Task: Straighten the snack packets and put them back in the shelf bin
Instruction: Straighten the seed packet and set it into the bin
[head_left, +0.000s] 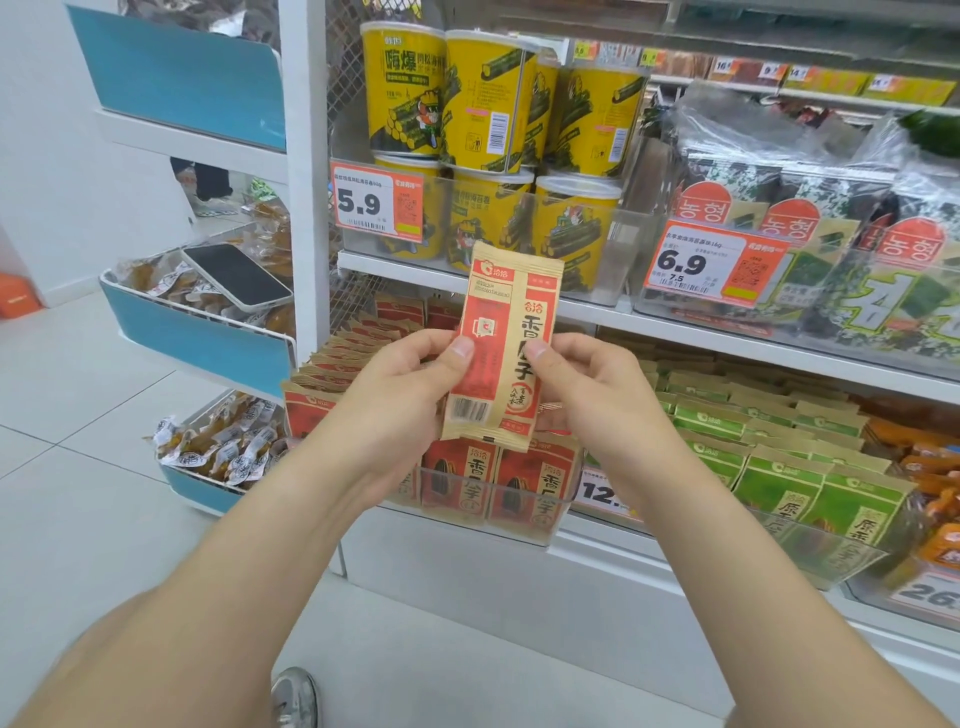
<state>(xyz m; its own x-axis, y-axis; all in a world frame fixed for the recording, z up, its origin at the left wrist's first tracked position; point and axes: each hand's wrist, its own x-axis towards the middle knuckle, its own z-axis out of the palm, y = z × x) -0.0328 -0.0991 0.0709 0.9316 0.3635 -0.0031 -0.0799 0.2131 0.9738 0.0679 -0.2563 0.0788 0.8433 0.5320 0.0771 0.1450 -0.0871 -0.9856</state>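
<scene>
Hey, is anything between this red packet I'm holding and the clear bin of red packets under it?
Nothing visible stands between them. The red packet, pinched by the left hand and right hand, hangs above the clear bin. Only the shelved packets standing in it fill its front.

Bright, even store light; shadows were faint. Glare sat on plastic wrappers (753, 124) above the right hand (597, 395). Edges bowed; forearms (208, 597) below it blurred.

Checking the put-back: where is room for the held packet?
Red rows and green packets: packed tight. Any gap behind the front red packets is hidden by the left hand and right hand. Clearance beneath shelf edge only.
</scene>
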